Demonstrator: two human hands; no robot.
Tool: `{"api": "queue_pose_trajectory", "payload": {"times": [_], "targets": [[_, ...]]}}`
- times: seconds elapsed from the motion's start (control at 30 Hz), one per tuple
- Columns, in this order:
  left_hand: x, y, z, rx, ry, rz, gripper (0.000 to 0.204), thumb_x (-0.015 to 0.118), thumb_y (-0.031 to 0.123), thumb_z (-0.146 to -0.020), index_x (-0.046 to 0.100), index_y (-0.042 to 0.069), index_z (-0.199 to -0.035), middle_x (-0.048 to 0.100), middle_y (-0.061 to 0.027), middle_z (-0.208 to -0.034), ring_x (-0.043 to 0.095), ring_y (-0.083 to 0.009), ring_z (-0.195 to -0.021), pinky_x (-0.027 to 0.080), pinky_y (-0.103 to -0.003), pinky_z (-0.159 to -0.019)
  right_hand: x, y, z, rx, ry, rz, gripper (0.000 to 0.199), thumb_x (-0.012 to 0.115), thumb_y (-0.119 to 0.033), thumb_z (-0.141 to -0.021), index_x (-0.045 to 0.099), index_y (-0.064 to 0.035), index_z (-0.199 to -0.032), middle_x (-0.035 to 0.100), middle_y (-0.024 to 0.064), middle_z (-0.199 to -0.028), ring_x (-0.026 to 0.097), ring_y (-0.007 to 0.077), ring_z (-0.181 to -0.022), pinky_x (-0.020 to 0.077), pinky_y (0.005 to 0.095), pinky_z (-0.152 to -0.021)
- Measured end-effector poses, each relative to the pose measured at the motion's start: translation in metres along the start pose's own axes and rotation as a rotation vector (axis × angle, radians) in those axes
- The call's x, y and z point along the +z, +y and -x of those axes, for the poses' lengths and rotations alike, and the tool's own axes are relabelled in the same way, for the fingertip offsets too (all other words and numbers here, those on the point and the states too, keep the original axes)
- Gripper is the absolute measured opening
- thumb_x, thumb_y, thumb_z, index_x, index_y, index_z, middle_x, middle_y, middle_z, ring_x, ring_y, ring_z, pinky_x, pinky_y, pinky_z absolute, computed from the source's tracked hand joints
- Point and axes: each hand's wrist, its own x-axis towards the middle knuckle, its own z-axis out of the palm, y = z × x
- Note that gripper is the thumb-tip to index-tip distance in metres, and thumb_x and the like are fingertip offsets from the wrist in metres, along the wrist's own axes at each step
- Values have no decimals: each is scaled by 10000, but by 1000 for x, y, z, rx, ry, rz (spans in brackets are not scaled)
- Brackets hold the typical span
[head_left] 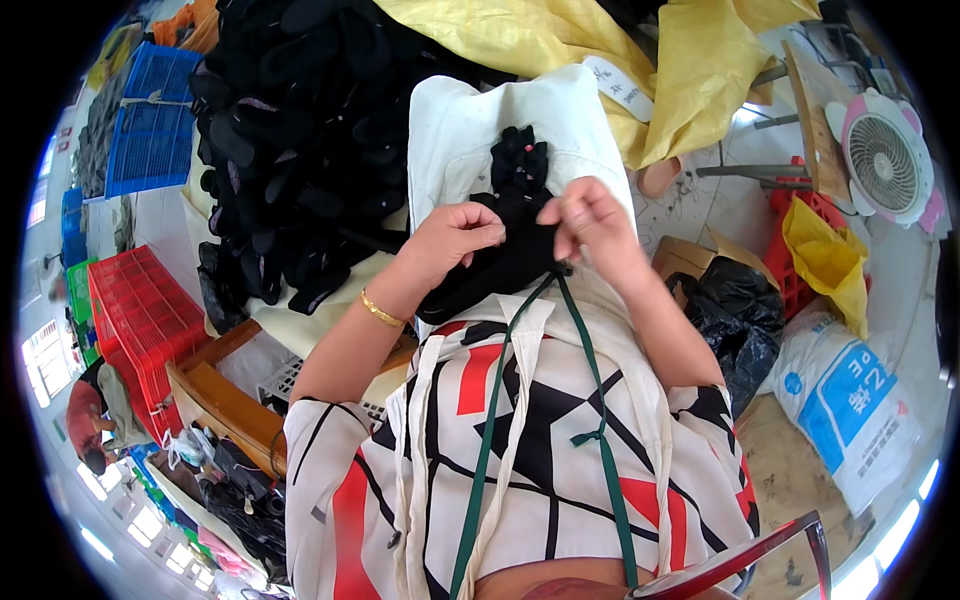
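Black fabric (520, 240) lies across my lap on a white cloth (450, 125). Just beyond it sits a small bundle of black fabric pieces (520, 165) with a few pinkish spots. My left hand (455, 240), a gold bracelet at its wrist, is closed in a pinch over the fabric's left side. Opposite it, my right hand (597, 228) is raised by the fabric's right edge, fingers curled together and slightly blurred. Whatever the fingertips of either hand hold is too small to make out. A dark green cord (497, 430) runs down my front to the fabric.
A large heap of black, rounded fabric pieces (300, 140) rises at the far left. Yellow sheeting (520, 35) spreads beyond my lap. Red crates (145, 320) and a wooden drawer (225, 400) stand left. On the right are a black plastic bag (735, 310), a white-and-blue sack (845, 410) and a fan (885, 155).
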Motion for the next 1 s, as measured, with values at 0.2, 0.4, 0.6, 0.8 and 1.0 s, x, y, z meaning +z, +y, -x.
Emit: {"api": "queue_pose_trajectory", "payload": {"times": [0.2,0.4,0.6,0.8,1.0], "targets": [[-7,-14,1,-6,-70,169,95,679,169,-918,664,79,-894,628,27,-842,506,-46,-697,405,-196,-605,-125,23,14,68,511,-827,112,583,-174,-992,526,-120,-912,430,-56,-685,369,73,-552,305,223,-475],[3,-7,-1,113,91,-108,247,767,232,-839,608,65,-748,625,-27,-824,522,-117,-706,425,-262,-602,-150,41,28,58,684,-733,133,607,-167,-977,515,-136,-887,423,-55,-687,362,80,-560,309,232,-485],[27,-3,-10,881,438,-661,381,809,131,-771,476,41,-610,503,-73,-710,487,-182,-659,446,-309,-644,-148,33,34,-5,654,-705,100,607,-171,-977,532,-135,-922,438,-42,-692,387,88,-565,323,231,-491],[31,-15,-22,400,299,-518,247,762,59,-777,515,49,-771,577,-38,-742,514,-113,-681,473,-274,-677,-142,14,41,-43,652,-627,102,612,-174,-975,534,-126,-931,431,-43,-692,379,86,-557,319,229,-485],[38,-13,-25,372,302,-418,378,756,57,-784,528,14,-1081,596,-21,-780,540,-88,-704,464,-241,-662,-222,15,67,-306,720,-720,171,613,-150,-966,495,-126,-845,409,-38,-686,359,82,-545,296,224,-475]]}}
